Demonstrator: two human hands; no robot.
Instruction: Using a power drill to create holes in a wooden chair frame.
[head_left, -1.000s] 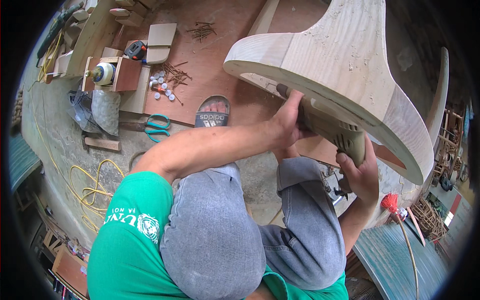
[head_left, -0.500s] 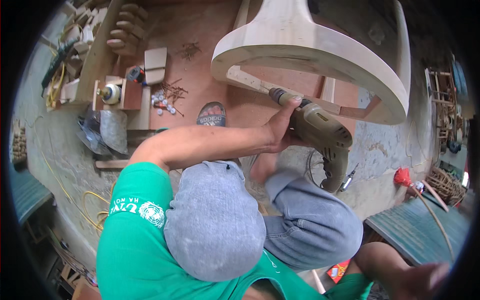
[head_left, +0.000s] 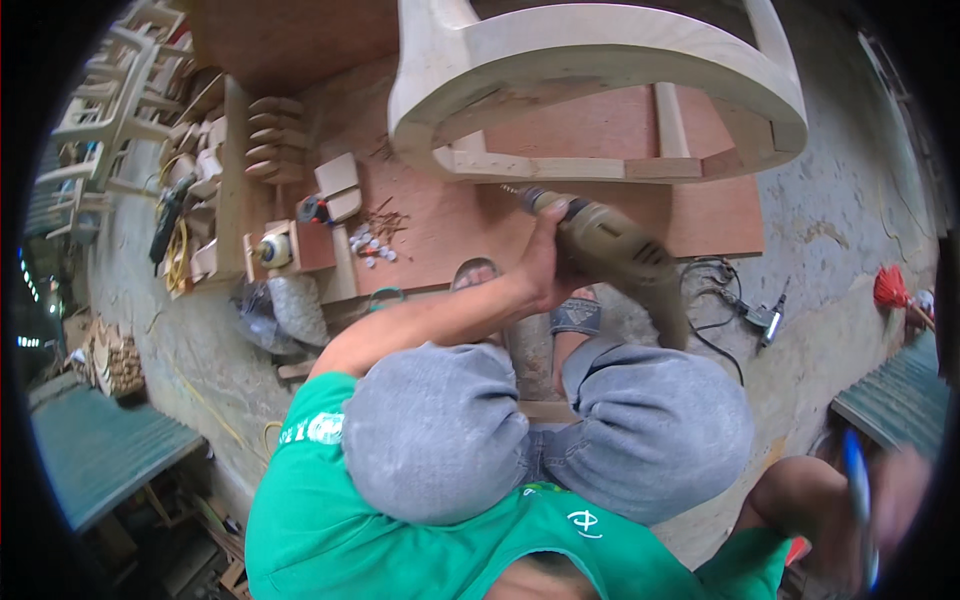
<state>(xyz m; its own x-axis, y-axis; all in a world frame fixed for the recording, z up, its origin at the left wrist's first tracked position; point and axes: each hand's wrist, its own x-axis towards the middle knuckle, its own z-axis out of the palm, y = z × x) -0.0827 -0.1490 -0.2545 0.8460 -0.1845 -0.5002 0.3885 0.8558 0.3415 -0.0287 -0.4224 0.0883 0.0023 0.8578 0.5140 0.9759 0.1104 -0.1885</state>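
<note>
My left hand [head_left: 548,270] is closed around the front of a dull olive power drill [head_left: 615,240]. Its bit points up and left, just below the near edge of a curved pale wooden frame [head_left: 600,40], like part of a chair; I cannot tell whether they touch. The drill's handle hangs toward my right knee, blurred. At the far lower right, my right hand [head_left: 898,500] is smeared by motion. A slender blue pen-like thing [head_left: 857,480] shows beside its fingers, seemingly held, too blurred to name surely.
A reddish board [head_left: 430,230] lies under the frame, with brown screws [head_left: 385,218] and small white caps [head_left: 370,245] on it. A wooden box with a bottle [head_left: 272,250] stands left. Cable and a slim tool [head_left: 772,322] lie right. Green-topped tables [head_left: 110,450] flank me.
The view has shifted, and the frame appears higher. My right knee and foot have moved. The slender blue thing shows by my right hand now. My left hand keeps hold of the drill.
</note>
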